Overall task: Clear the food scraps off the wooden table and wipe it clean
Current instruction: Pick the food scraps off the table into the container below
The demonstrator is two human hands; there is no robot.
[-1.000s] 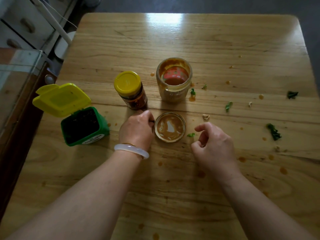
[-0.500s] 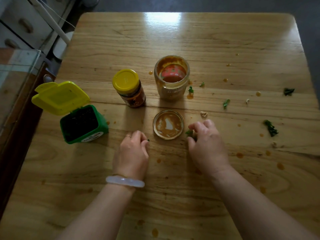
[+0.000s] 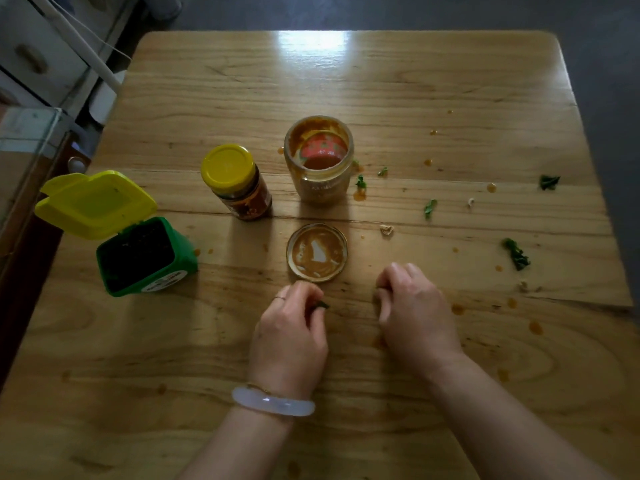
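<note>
I see the wooden table (image 3: 346, 98) filling nearly the whole frame, its pale grain glossy with a window glare at top centre and spotted with orange sauce drips across the right half; grey floor shows beyond its far and right edges, and a white drawer unit (image 3: 38, 53) and a glass-topped cabinet (image 3: 31, 140) crowd the upper left, so the open room lies toward the top and the lower part of the table. At left centre stands a small green bin (image 3: 145, 258) with its yellow lid flipped open; the white label on its front is too small for me to read. Mid-frame, an open sauce-smeared jar (image 3: 320, 161) stands beside a yellow-capped jar (image 3: 237, 181), whose labels I cannot read, and the smeared jar lid (image 3: 316, 252) lies upturned just below them. Green leaf scraps (image 3: 516, 252) and pale crumbs scatter over the right side. My left hand (image 3: 289, 337), wearing a white bangle (image 3: 273, 403), pinches a small green scrap (image 3: 322, 305) just below the lid. My right hand (image 3: 414, 317) has its fingers curled onto the table, and a dark fleck shows at the fingertips, but I cannot tell whether they hold anything.
</note>
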